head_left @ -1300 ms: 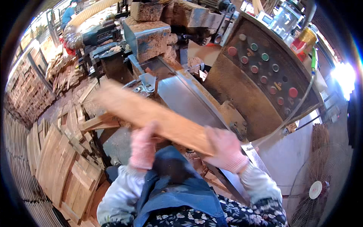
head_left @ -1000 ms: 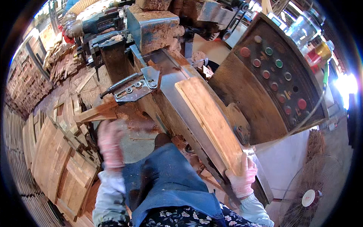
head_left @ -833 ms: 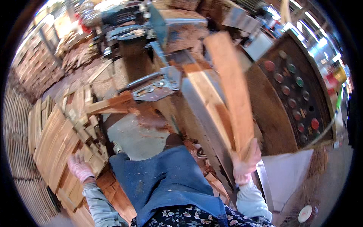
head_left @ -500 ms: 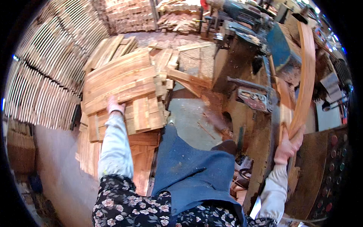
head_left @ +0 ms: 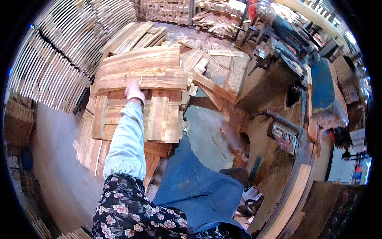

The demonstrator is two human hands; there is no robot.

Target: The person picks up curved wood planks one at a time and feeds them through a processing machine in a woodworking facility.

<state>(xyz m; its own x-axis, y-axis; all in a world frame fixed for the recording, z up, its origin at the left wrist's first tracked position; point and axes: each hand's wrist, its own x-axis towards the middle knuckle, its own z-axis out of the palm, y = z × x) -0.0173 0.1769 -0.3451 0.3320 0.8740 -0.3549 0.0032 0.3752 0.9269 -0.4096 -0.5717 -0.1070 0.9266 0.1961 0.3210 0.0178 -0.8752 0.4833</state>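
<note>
My left hand, in a pink glove with a pale blue sleeve, reaches out to a pile of wooden planks on the floor at my left. Its fingers curl over the near edge of the top plank, a long pale board lying crosswise. My right hand is out of view. Another long plank lies along the machine bed at the lower right.
A woodworking machine with a blue housing stands to the right, with sawdust on the floor beside it. Racks of stacked thin slats curve along the left. More wood piles lie at the back. My blue apron fills the lower middle.
The view has swung left, from the machine to the plank pile. My left hand has reached onto the top plank. My right hand, which held a plank on the machine, has left the view.
</note>
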